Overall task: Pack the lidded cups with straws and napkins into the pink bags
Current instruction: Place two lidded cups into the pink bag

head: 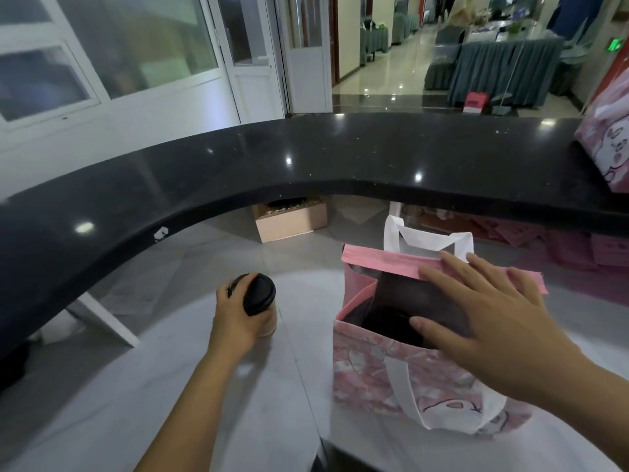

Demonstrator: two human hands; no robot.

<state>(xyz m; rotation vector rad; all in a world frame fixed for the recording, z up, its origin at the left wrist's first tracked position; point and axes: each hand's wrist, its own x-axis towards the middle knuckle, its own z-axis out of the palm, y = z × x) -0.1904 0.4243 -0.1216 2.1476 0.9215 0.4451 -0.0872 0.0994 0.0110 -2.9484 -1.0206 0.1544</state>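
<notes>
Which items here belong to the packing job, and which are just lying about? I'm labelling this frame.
Job: black-lidded paper cup in left hand; open pink printed bag under right hand.
Lying about: brown cardboard box; black stone counter.

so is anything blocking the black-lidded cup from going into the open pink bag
Partly: the right hand lies spread over the pink patterned bag's mouth. The gap between it and the black-lidded paper cup, gripped by the left hand, is clear.

bag mouth (391,311): open, right hand (490,321) partly over it | black counter (306,158): overhangs behind
</notes>
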